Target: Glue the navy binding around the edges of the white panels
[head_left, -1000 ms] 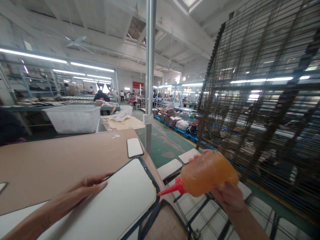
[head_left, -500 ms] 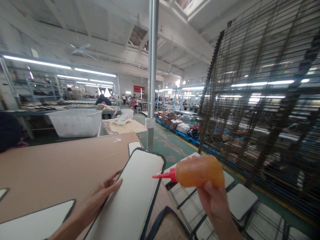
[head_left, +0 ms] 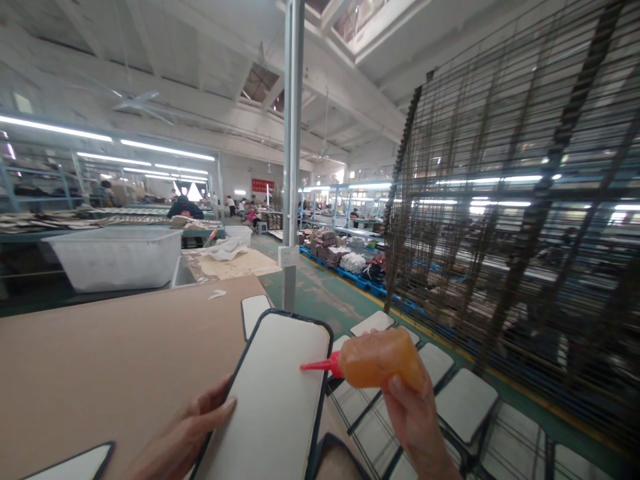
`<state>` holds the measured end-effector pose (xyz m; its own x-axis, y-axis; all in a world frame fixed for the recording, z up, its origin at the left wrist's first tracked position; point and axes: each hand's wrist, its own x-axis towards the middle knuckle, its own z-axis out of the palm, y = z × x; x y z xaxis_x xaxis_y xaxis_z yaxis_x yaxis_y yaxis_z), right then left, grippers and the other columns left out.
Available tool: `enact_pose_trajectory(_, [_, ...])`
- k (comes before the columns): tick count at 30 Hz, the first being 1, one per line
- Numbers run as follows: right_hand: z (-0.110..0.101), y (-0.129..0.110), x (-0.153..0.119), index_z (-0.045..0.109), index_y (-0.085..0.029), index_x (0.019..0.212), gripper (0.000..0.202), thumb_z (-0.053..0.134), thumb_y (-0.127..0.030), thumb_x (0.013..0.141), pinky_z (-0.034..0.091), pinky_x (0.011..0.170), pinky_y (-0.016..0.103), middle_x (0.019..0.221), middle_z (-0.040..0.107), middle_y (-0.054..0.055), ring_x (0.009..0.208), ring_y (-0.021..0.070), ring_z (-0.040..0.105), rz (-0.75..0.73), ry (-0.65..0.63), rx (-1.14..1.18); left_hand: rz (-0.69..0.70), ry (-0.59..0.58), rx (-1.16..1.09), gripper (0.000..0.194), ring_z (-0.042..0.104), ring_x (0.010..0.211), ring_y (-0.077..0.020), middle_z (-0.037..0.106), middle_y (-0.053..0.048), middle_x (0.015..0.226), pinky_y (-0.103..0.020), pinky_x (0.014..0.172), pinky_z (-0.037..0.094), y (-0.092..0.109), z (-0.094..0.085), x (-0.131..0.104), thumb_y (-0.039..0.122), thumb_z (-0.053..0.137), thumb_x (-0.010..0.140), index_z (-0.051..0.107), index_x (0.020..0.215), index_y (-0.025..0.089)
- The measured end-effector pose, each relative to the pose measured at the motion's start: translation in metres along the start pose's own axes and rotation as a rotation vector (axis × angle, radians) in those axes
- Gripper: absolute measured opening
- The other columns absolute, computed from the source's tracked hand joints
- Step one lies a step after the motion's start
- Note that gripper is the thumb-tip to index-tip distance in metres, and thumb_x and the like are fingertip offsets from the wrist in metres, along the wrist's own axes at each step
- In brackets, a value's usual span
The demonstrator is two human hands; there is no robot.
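My left hand (head_left: 193, 427) grips the left edge of a long white panel (head_left: 273, 393) with a dark rim and rounded corners, thumb on its face. The panel is tilted up over the table edge. In my right hand (head_left: 407, 413) is a squeeze bottle (head_left: 380, 359) of amber liquid, lying sideways with its red nozzle (head_left: 317, 365) pointing left. The nozzle tip is over the upper right part of the panel; whether it touches the surface I cannot tell.
Similar panels lie on the brown table (head_left: 125, 367) and on a wire rack (head_left: 360, 407) at right. A tall wire rack (head_left: 480, 200) rises behind it. A metal post (head_left: 291, 167) stands ahead, a white plastic bin (head_left: 120, 257) at left. Several people are in the distance.
The view has turned slightly right and up, so the surroundings shift left and lower. My left hand still holds the panel, and the nozzle stays over its upper right part.
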<state>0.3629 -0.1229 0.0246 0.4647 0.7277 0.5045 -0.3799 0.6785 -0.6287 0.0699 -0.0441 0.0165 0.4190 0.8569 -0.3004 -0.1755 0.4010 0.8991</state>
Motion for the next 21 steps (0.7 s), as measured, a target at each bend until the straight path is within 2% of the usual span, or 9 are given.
enact_pose_trajectory(5, [0.006,0.012,-0.038,0.059,-0.030,0.118,0.059,0.081,-0.030,0.063,0.049,0.091,0.052,0.115,0.067,0.008,0.108,0.0336,0.061,0.096,0.033,0.034,0.018,-0.021,0.000,0.075,0.069,0.090,-0.0244,0.072,-0.007,0.108,-0.028,0.074,0.055,0.006,0.003,0.002,0.034,0.079,0.065,0.047,0.131,0.017])
enact_pose_trajectory(8, [0.004,0.025,-0.058,0.065,-0.032,0.109,0.059,0.085,-0.041,0.054,0.055,0.080,0.052,0.104,0.072,0.008,0.095,0.0365,0.066,0.162,-0.096,0.036,0.022,0.014,0.027,0.075,0.070,0.084,-0.0237,0.074,-0.008,0.099,-0.028,0.070,0.055,0.011,0.004,0.004,0.032,0.082,0.060,0.051,0.126,0.013])
enact_pose_trajectory(11, [0.010,0.028,-0.052,0.066,-0.033,0.107,0.056,0.086,-0.040,0.054,0.055,0.079,0.050,0.103,0.073,0.005,0.094,0.0351,0.067,0.172,-0.160,0.024,0.036,0.040,0.046,0.073,0.070,0.081,-0.0231,0.076,-0.007,0.092,-0.027,0.067,0.056,0.013,0.004,0.003,0.030,0.083,0.057,0.055,0.122,0.012])
enact_pose_trajectory(14, [0.022,0.018,-0.023,0.059,-0.032,0.119,0.061,0.082,-0.029,0.063,0.050,0.091,0.048,0.116,0.067,0.006,0.108,0.0315,0.061,0.085,-0.085,-0.021,0.038,-0.007,0.067,0.066,0.070,0.078,-0.0220,0.076,-0.005,0.089,-0.026,0.066,0.056,0.013,0.006,0.003,0.028,0.083,0.057,0.059,0.117,0.015])
enact_pose_trajectory(16, [0.028,0.013,-0.009,0.058,-0.028,0.119,0.058,0.079,-0.025,0.065,0.047,0.095,0.046,0.116,0.067,0.007,0.107,0.0290,0.062,0.017,-0.045,-0.056,0.043,-0.056,0.070,0.060,0.070,0.076,-0.0215,0.076,-0.005,0.088,-0.026,0.065,0.055,0.014,0.007,0.004,0.028,0.083,0.058,0.062,0.113,0.016])
enact_pose_trajectory(18, [0.030,0.013,-0.011,0.058,-0.026,0.119,0.057,0.079,-0.024,0.066,0.047,0.096,0.044,0.115,0.067,0.008,0.105,0.0276,0.062,0.017,-0.032,-0.071,0.055,-0.066,0.058,0.057,0.070,0.073,-0.0211,0.076,-0.004,0.086,-0.025,0.062,0.055,0.014,0.006,0.006,0.029,0.084,0.056,0.065,0.109,0.016])
enact_pose_trajectory(21, [0.029,0.022,-0.039,0.057,-0.027,0.119,0.055,0.078,-0.028,0.068,0.051,0.088,0.046,0.115,0.067,0.010,0.102,0.0308,0.064,0.145,-0.103,-0.036,0.064,-0.024,0.040,0.058,0.070,0.069,-0.0212,0.076,-0.005,0.081,-0.026,0.060,0.055,0.014,0.003,0.013,0.031,0.086,0.051,0.067,0.104,0.015])
